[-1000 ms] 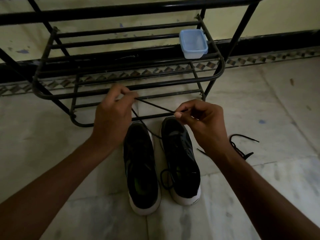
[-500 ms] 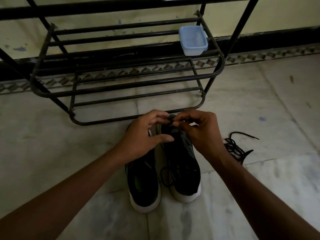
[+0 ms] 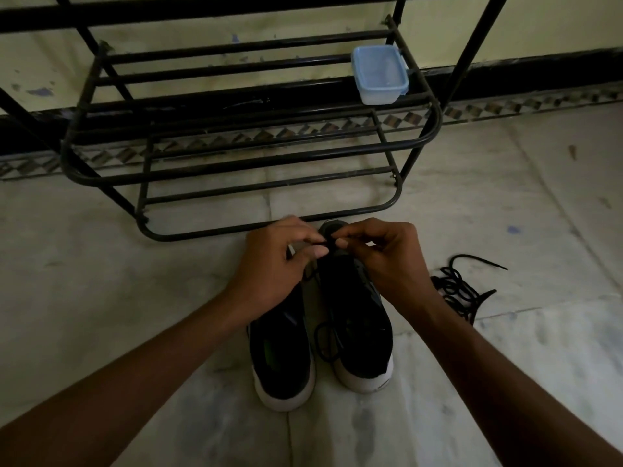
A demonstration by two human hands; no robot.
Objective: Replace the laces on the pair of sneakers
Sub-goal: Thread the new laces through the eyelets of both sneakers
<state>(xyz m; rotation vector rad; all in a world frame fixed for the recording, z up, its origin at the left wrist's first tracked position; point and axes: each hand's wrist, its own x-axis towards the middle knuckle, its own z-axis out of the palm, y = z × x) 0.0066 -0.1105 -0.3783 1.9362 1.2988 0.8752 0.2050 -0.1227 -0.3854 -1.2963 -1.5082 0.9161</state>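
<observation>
Left hand (image 3: 273,261) and right hand (image 3: 384,261) are close together, fingertips nearly touching, both over the toe end of the right sneaker (image 3: 360,332). Each one pinches the black lace (image 3: 324,244) between thumb and forefinger, with a short stretch of it running between the two grips. My other fingers are curled in. I can't tell which eyelet the lace sits at (too dark, and my fingers cover it).

The right sneaker is black with a white sole, flat on the floor (image 3: 135,298), toe pointing away from me. A slack loop (image 3: 325,342) of black lace lies over its inner side near the opening. The left sneaker (image 3: 279,358) stands just beside it, parallel and same way round, with its heel a bit nearer to me. My left wrist covers its front. I see no lace on the part that shows.

Spare lace (image 3: 455,288) is in a loose black pile on the floor to the right of the pair, near my right wrist, with one end trailing out to the right.

Just past the toes is a black metal shoe rack (image 3: 202,234) on the floor, standing against the wall (image 3: 303,25). A clear plastic box (image 3: 380,74) sits on a middle shelf at its right end. A patterned tile border (image 3: 505,106) runs along the base of the wall.
</observation>
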